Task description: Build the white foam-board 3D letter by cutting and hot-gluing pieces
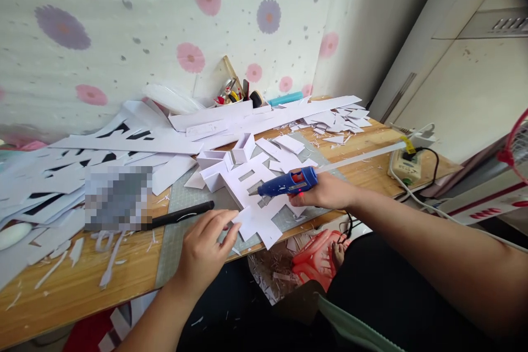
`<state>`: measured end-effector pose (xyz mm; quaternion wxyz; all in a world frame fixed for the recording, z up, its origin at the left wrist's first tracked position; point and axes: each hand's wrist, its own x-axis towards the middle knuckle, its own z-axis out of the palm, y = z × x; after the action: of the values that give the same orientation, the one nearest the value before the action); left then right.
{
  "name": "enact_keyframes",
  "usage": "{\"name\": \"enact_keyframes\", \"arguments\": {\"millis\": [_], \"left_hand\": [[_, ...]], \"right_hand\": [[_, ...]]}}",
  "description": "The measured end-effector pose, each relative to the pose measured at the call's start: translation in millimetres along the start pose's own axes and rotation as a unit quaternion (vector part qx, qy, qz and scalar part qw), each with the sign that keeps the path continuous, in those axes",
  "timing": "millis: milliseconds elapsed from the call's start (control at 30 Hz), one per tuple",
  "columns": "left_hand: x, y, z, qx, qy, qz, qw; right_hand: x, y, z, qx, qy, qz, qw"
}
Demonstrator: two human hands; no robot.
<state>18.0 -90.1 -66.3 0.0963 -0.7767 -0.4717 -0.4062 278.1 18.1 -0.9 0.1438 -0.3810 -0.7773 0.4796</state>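
My right hand is wrapped round the handle of a blue hot glue gun. A long whitish glue stick runs out of its back. The nozzle points left, over a white foam board piece with square cut-outs and notched edges. Folded white walls stand up along the far left of this piece. My left hand pinches the near left edge of the piece between thumb and fingers. Beneath lies a grey cutting mat.
Left of the mat lie a black pen-like tool and a blurred-out item. Cut white sheets and scraps cover the back. A power strip with cords is at the right; below is a red basket.
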Motion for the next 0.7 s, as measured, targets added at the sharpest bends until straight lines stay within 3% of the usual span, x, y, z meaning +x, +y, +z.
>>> {"name": "enact_keyframes", "arguments": {"millis": [333, 700], "left_hand": [[-2, 2, -0.4, -0.023, 0.007, 0.036, 0.999], [-9, 12, -1.7, -0.091, -0.023, 0.070, 0.993]], "right_hand": [[1, -10, 3, -0.023, -0.026, 0.005, 0.999], [6, -5, 7, -0.136, -0.040, -0.055, 0.988]]}}
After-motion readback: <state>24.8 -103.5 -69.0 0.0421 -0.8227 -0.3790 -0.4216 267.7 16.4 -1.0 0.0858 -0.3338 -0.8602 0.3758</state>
